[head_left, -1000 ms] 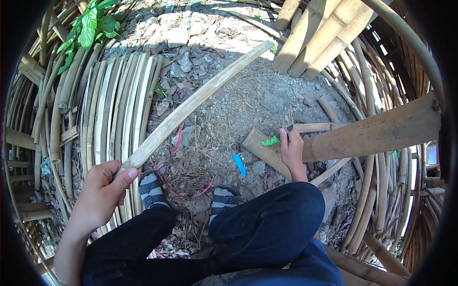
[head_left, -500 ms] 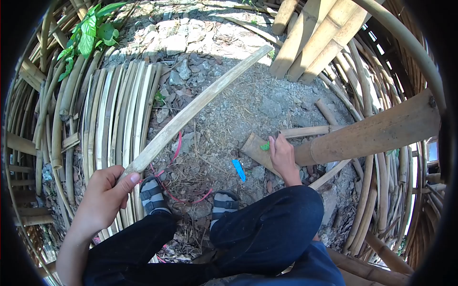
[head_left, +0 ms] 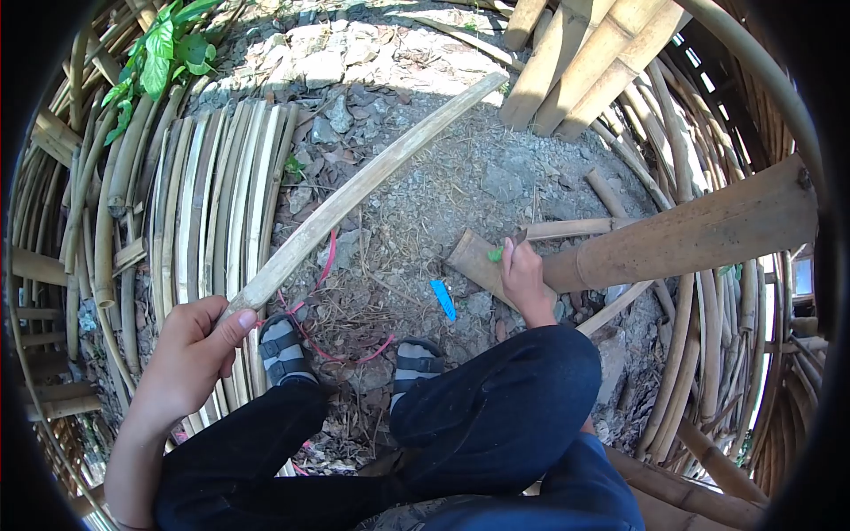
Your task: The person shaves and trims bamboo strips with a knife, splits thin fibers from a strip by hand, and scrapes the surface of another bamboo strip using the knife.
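My left hand (head_left: 197, 354) is closed around the near end of a long, split bamboo strip (head_left: 359, 193). The strip slants up and away to the right, its far end above the ground. My right hand (head_left: 524, 279) is closed in front of my knee. A dark blade-like tool (head_left: 521, 236) pokes out just past its thumb; the rest is hidden in the fist. Under and beside that hand is a flat bamboo piece (head_left: 474, 254), with a small green leaf (head_left: 495, 254) by the thumb. A thick bamboo pole (head_left: 682, 234) reaches in from the right, behind the fist.
Several split strips (head_left: 217, 195) lie side by side at left. A pink cord (head_left: 329, 261) and a blue scrap (head_left: 443, 301) are on the stony ground by my sandals (head_left: 285, 350). Bamboo poles (head_left: 584, 62) stand at upper right; more poles line both sides.
The strip's far end sits slightly higher in the view, and its near end a little lower. My right hand has shifted up slightly; both hands keep their hold.
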Available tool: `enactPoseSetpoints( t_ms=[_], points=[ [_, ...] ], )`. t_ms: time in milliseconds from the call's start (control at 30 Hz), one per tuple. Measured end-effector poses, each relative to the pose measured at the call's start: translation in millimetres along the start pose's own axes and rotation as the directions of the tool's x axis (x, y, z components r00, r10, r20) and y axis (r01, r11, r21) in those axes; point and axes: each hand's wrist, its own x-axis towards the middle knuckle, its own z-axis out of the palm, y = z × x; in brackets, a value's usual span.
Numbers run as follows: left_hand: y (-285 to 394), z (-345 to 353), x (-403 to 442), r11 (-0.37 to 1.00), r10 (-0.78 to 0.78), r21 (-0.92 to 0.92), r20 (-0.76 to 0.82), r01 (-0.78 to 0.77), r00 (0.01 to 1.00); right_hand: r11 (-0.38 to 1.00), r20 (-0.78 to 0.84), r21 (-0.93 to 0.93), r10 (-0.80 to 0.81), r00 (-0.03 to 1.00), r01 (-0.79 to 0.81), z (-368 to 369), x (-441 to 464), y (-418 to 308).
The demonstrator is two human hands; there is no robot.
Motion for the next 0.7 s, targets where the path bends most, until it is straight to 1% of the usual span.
enactPoseSetpoints(
  t_ms=[33, 67, 100, 167, 200, 267, 300, 333, 400, 433, 467, 533, 567, 600, 667, 700],
  points=[
    [-0.3, -2.0, 0.2, 1.000, 0.015, 0.027, 0.002, -0.015, 1.000, 0.999, -0.005, -0.042, 0.007, 1.000, -0.007, -5.1, 4.3, -2.6],
    [-1.3, -2.3, 1.4, 0.999, 0.020, 0.040, -0.005, -0.020, 1.000, 0.999, -0.018, -0.040, -0.011, 1.000, 0.010, -6.9, 20.4, 1.9],
    [-0.6, -0.2, 0.4, 0.999, 0.022, -0.036, 0.001, -0.022, 1.000, 0.999, -0.056, -0.033, -0.024, 0.998, 0.023, -18.5, 29.6, -4.5],
    [-4.3, -0.8, 0.5, 1.000, 0.000, -0.005, 0.024, 0.000, 1.000, 1.000, -0.120, -0.028, 0.005, 0.993, -0.009, -39.1, 28.9, -17.9],
    [-6.4, -2.5, 0.9, 1.000, 0.003, -0.001, 0.018, -0.003, 1.000, 1.000, -0.128, -0.027, -0.002, 0.992, -0.001, -36.8, 29.9, -16.5],
    [-3.0, -3.1, -0.6, 1.000, -0.003, -0.008, 0.004, 0.003, 1.000, 0.998, -0.259, 0.025, 0.068, 0.963, -0.063, -23.0, 14.0, -11.3],
    [-1.6, -3.0, -2.0, 1.000, -0.005, -0.011, 0.001, 0.005, 1.000, 0.977, 0.043, -0.205, 0.077, 0.996, -0.067, 9.0, -8.6, 11.0],
    [-2.7, -3.9, -2.4, 1.000, 0.013, -0.007, -0.005, -0.013, 1.000, 0.976, 0.024, -0.208, 0.075, 0.997, -0.069, 4.2, -15.4, 8.7],
    [-9.6, -5.8, -1.6, 0.999, 0.035, -0.003, 0.001, -0.035, 0.999, 0.997, -0.008, -0.072, 0.026, 1.000, -0.026, 5.8, -15.3, 5.1],
    [-10.9, -6.3, -2.2, 0.999, 0.044, -0.030, 0.018, -0.044, 0.999, 0.998, -0.037, -0.048, 0.028, 0.999, -0.030, -8.8, -7.0, -8.1],
    [-14.3, -5.3, -5.7, 0.999, 0.028, -0.026, 0.035, -0.027, 0.999, 0.998, -0.019, -0.047, 0.043, 0.999, -0.044, -17.8, -11.9, -13.6],
    [-10.0, -8.0, -3.9, 1.000, 0.017, 0.011, 0.010, -0.017, 1.000, 0.997, -0.087, -0.069, 0.016, 0.996, -0.022, -32.9, 4.2, -13.4],
    [-9.3, -7.7, -4.7, 1.000, 0.028, -0.003, 0.006, -0.028, 1.000, 0.999, -0.138, -0.054, 0.000, 0.990, -0.008, -40.6, 10.4, -17.0],
    [-10.9, -6.8, -6.0, 0.999, 0.033, -0.003, 0.005, -0.033, 0.999, 0.998, -0.141, -0.057, -0.001, 0.990, -0.007, -43.0, 11.5, -19.2],
    [-11.6, -8.5, -8.9, 0.996, 0.071, -0.057, 0.016, -0.070, 0.997, 0.997, -0.241, 0.072, 0.048, 0.969, -0.032, -50.4, 17.6, -22.3],
    [-10.5, -10.0, -9.9, 0.994, 0.093, -0.057, 0.012, -0.093, 0.996, 0.998, -0.259, 0.061, 0.040, 0.965, -0.025, -55.0, 19.7, -17.9]
  ],
)
